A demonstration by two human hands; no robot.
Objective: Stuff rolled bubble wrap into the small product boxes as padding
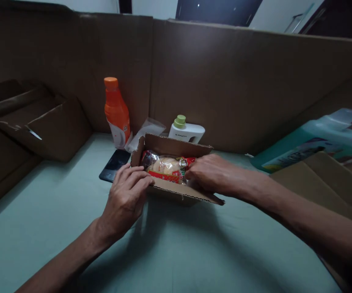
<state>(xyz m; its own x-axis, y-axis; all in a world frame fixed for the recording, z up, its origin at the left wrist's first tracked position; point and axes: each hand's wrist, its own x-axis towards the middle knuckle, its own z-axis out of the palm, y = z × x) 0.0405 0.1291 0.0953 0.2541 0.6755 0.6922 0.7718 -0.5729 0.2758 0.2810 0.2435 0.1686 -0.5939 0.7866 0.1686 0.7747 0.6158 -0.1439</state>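
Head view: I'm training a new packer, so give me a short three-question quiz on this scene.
1. True or false: the small open brown cardboard box holds a clear plastic snack packet with red print.
2. Which stands left of the white plastic bottle with a green cap? A) the tall orange plastic bottle B) a metal can C) a glass jar
3. Which hand rests on the box's near left corner, beside the flat black phone?

Key
1. True; the right hand has its fingers on the packet.
2. A.
3. The left hand.
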